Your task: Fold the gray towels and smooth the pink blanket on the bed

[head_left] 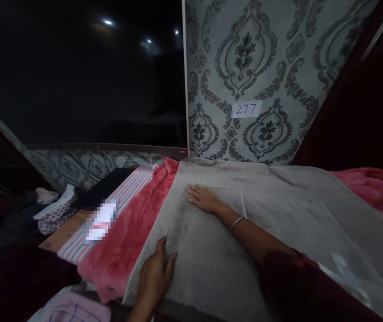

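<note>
A wooden table [60, 234] shows at the left as a bare, light brown strip; cloth hides most of its top. A red blanket [140, 223] with a striped border [134, 183] lies along this side, the border next to the bare wood. A white, blurred-out patch [102, 221] sits on the stripes. A wide grey cloth [211, 255] is spread over the middle and right, overlapping the red blanket, with straight crease lines and darker smudges. More red fabric [382, 190] shows beyond its far right edge.
</note>
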The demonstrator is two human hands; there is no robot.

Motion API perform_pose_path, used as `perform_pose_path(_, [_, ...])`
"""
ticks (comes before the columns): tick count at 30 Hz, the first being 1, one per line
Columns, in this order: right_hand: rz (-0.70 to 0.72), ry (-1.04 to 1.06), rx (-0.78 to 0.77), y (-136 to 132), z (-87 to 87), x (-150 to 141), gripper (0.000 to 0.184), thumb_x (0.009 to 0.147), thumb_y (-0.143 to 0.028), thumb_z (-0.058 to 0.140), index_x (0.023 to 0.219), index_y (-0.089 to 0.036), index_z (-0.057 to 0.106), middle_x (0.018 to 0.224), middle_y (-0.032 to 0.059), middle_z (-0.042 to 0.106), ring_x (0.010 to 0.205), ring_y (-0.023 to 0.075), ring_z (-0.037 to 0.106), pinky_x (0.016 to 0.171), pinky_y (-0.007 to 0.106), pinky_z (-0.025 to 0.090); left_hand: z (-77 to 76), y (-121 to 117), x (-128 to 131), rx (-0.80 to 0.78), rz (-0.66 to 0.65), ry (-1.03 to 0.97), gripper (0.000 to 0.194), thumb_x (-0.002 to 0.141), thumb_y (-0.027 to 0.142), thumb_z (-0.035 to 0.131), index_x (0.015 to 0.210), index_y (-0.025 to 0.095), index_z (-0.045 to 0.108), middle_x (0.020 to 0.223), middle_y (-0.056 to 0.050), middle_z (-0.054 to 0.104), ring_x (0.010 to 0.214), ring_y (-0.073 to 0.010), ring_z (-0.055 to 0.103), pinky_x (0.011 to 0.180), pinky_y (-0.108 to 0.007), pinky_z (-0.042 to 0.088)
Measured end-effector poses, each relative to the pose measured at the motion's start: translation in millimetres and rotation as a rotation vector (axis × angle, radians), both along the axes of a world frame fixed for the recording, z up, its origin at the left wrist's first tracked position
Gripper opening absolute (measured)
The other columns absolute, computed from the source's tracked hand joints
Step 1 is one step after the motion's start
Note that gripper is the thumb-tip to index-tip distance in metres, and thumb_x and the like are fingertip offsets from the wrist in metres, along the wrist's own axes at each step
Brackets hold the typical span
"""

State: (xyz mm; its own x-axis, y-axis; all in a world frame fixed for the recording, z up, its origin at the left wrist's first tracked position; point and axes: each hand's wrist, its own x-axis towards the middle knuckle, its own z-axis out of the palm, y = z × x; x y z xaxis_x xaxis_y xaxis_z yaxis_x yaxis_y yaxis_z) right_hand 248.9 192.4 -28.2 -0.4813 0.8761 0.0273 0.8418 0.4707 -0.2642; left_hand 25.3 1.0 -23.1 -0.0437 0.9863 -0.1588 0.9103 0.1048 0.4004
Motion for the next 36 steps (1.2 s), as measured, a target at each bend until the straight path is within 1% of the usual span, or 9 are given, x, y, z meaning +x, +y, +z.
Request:
perform_pose_path(5, [0.000,0.043,-0.009,3.9,-2.8,2.2,0.063,0.100,-0.061,0.027,0.157,-0.034,0.027,0.165,0.0005,0.017,0.151,0.0290,0.013,0.119,0.056,0.013,-1.9,1.7,-2.9,0.014,0.008,-0.012,0.053,0.096,0.037,0.039,0.144,0.013,0.039,0.119,-0.015,0.070,0.107,-0.0287,0.068,0.090,-0.037,0.050])
perform_pose_path(13, [-0.037,0.031,-0.005,-6.0,14.8,1.8,0.060,0.101,-0.056,0.030,0.157,-0.032,0.029,0.164,0.0033,0.019,0.150,0.0285,0.015,0.119,0.055,0.014,-2.6,7.1,-4.5,0.069,0.005,-0.011,0.058,0.094,0.044,0.038,0.142,0.011,0.038,0.110,-0.016,0.073,0.100,-0.0318,0.070,0.085,-0.039,0.051])
perform_pose_path(15, [-0.082,0.012,0.015,-15.9,15.1,14.7,0.060,0.101,-0.056,0.031,0.156,-0.030,0.032,0.163,0.0056,0.022,0.150,0.0290,0.016,0.118,0.057,0.013,-1.4,7.7,-4.7,0.080,0.004,-0.009,0.059,0.093,0.045,0.039,0.142,0.011,0.039,0.105,-0.015,0.074,0.099,-0.0319,0.070,0.085,-0.040,0.051])
perform_pose_path(18, [-0.191,-0.020,0.038,-33.9,10.5,52.4,0.059,0.101,-0.055,0.031,0.154,-0.030,0.035,0.163,0.0054,0.023,0.150,0.0288,0.016,0.118,0.056,0.012,0.8,8.0,-4.0,0.105,0.002,-0.007,0.057,0.093,0.046,0.040,0.140,0.013,0.042,0.108,-0.015,0.073,0.101,-0.0319,0.070,0.086,-0.040,0.051])
perform_pose_path(23, [-0.445,-0.054,-0.008,-51.5,7.3,112.0,0.058,0.102,-0.051,0.028,0.157,-0.029,0.029,0.164,0.0051,0.021,0.150,0.0264,0.017,0.118,0.051,0.016,0.5,8.6,-3.7,0.111,0.002,0.034,0.060,0.093,0.046,0.039,0.142,0.011,0.041,0.110,-0.017,0.072,0.104,-0.0330,0.069,0.088,-0.042,0.051])
perform_pose_path(26, [-0.510,-0.052,-0.027,-55.1,12.1,112.3,0.061,0.102,-0.051,0.028,0.157,-0.025,0.028,0.164,0.0083,0.019,0.151,0.0293,0.012,0.117,0.058,0.013,1.3,11.9,-10.1,0.101,-0.036,0.033,0.061,0.093,0.045,0.040,0.142,0.009,0.042,0.111,-0.017,0.072,0.106,-0.0317,0.068,0.090,-0.041,0.052])
perform_pose_path(29, [-0.527,-0.018,0.007,-62.6,19.5,95.5,0.063,0.102,-0.051,0.026,0.158,-0.022,0.024,0.165,0.0101,0.014,0.152,0.0287,0.007,0.118,0.057,0.010,12.9,22.6,-11.9,0.150,-0.108,0.087,0.061,0.092,0.043,0.044,0.140,0.007,0.046,0.121,-0.020,0.068,0.113,-0.0308,0.065,0.095,-0.040,0.051])
perform_pose_path(33, [-0.468,0.008,0.031,-78.7,23.3,79.2,0.062,0.103,-0.049,0.027,0.158,-0.019,0.027,0.164,0.0121,0.015,0.151,0.0282,0.012,0.119,0.050,0.013,42.3,56.0,22.4,0.307,-0.301,0.233,0.059,0.093,0.035,0.044,0.145,0.006,0.042,0.140,-0.021,0.056,0.129,-0.0291,0.055,0.109,-0.041,0.042])
perform_pose_path(36, [-0.441,-0.009,0.047,-89.1,15.9,75.4,0.063,0.101,-0.053,0.031,0.156,-0.022,0.031,0.164,0.0127,0.018,0.150,0.0330,0.013,0.119,0.052,0.012,51.8,91.7,67.6,0.274,-0.485,0.275,0.062,0.095,0.037,0.044,0.151,0.010,0.036,0.159,-0.019,0.032,0.148,-0.0291,0.029,0.119,-0.043,0.028])
